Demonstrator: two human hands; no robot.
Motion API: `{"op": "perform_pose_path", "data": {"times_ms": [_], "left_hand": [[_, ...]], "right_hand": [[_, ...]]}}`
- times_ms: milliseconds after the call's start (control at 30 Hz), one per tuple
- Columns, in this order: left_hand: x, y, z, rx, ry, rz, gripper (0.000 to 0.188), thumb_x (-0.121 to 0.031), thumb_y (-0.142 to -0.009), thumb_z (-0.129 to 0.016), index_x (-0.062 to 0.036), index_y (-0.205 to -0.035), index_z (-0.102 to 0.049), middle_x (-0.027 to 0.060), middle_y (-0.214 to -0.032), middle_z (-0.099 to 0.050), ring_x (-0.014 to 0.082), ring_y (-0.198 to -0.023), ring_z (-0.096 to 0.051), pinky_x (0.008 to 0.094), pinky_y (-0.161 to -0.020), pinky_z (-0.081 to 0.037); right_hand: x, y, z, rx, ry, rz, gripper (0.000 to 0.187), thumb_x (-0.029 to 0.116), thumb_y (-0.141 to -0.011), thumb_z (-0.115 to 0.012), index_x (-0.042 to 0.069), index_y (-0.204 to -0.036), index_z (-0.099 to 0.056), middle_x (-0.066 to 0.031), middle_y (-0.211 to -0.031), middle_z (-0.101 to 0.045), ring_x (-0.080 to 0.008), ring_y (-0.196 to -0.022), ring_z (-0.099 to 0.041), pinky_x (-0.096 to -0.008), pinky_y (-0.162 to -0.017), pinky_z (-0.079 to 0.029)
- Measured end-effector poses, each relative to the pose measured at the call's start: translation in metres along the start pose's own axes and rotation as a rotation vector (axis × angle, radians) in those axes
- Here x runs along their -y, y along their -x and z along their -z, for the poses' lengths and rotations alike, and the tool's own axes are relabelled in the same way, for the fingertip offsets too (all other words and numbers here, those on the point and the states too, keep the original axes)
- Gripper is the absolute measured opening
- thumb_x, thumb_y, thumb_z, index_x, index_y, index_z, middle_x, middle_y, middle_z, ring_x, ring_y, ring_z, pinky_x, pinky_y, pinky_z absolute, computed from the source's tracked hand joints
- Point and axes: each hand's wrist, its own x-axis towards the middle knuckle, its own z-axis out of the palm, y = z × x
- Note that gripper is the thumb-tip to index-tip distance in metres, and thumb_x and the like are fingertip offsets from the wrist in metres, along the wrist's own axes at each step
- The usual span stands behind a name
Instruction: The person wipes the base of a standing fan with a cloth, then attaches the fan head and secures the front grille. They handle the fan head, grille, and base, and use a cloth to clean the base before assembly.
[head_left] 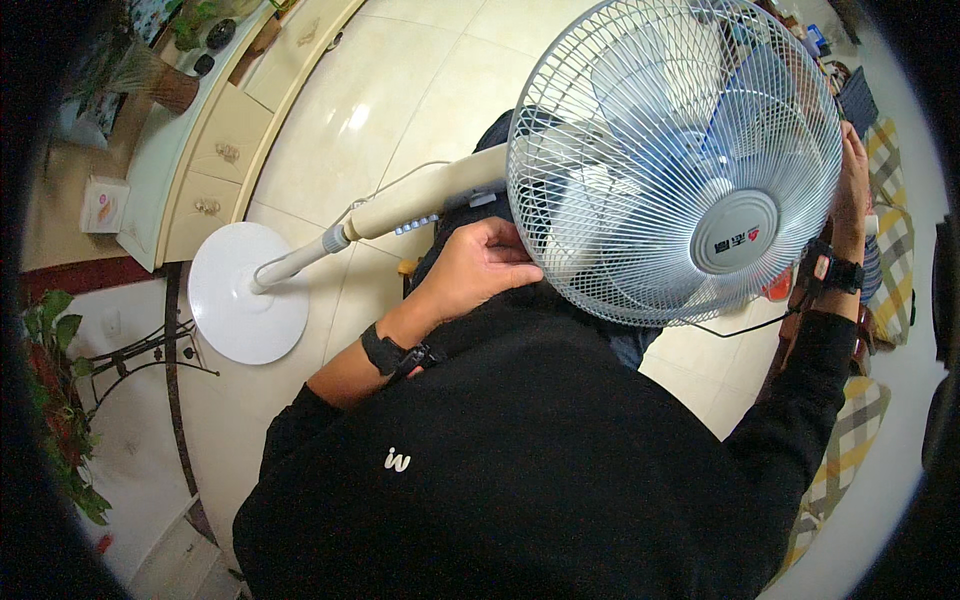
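A grey-white standing fan slants across in front of me, its round white base at the left and its pole running up to the head over my lap. Pale bluish blades show through the wire grille, which has a round grey centre cap. At the grille's lower left rim, my left hand is closed, thumb and fingers pinching the edge. My right hand grips the opposite rim on the right, its fingertips partly hidden. Both wrists wear black straps.
A cream drawer cabinet stands at the far left, with a potted plant and a tissue box on it. Below it is a black metal stand beside leafy plants. Checked cushions line the right side. A thin cord hangs under the grille.
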Motion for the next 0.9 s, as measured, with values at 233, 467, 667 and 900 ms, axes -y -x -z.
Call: {"op": "perform_pose_path", "data": {"times_ms": [233, 467, 667, 900], "left_hand": [[0.004, -0.003, 0.001, 0.037, -0.025, 0.068, 0.045, 0.003, -0.088, -0.076, 0.0097, -0.129, -0.058, 0.019, -0.123, -0.068, 0.024, -0.109, -0.07, 0.0345, -0.099, -0.058], [0.039, -0.025, -0.007, 0.288, 0.313, 0.413, 0.051, 0.005, -0.093, -0.069, 0.0058, -0.14, -0.053, 0.0206, -0.136, -0.063, 0.0285, -0.117, -0.068, 0.0392, -0.104, -0.058], [0.048, -0.03, -0.011, 0.304, 0.291, 0.543, 0.054, 0.007, -0.095, -0.065, 0.0021, -0.147, -0.049, 0.0246, -0.143, -0.058, 0.0364, -0.129, -0.062, 0.0486, -0.112, -0.052], [0.056, -0.046, -0.053, 0.468, 0.154, 0.682, 0.047, -0.005, -0.102, -0.064, 0.0075, -0.144, -0.05, 0.0254, -0.14, -0.06, 0.0369, -0.129, -0.062, 0.0446, -0.112, -0.052]], "right_hand": [[-0.003, -0.005, 0.017, 0.029, 0.108, 0.009, 0.026, 0.024, -0.11, -0.054, 0.004, -0.122, -0.065, -0.0013, -0.119, -0.068, -0.0108, -0.107, -0.063, -0.0241, -0.097, -0.046], [0.019, 0.03, -0.017, 0.036, 0.396, 0.188, 0.026, 0.021, -0.108, -0.054, 0.002, -0.119, -0.068, -0.0079, -0.12, -0.07, -0.0162, -0.108, -0.064, -0.0281, -0.096, -0.05], [0.032, 0.029, -0.034, -0.036, 1.158, 0.592, 0.035, 0.023, -0.108, -0.052, -0.002, -0.127, -0.066, -0.0125, -0.122, -0.068, -0.0206, -0.11, -0.063, -0.0313, -0.099, -0.051], [0.009, 0.025, -0.009, 0.027, 1.005, 0.659, 0.031, 0.018, -0.109, -0.053, -0.004, -0.129, -0.064, -0.0114, -0.122, -0.068, -0.0172, -0.11, -0.063, -0.0275, -0.097, -0.052]]}}
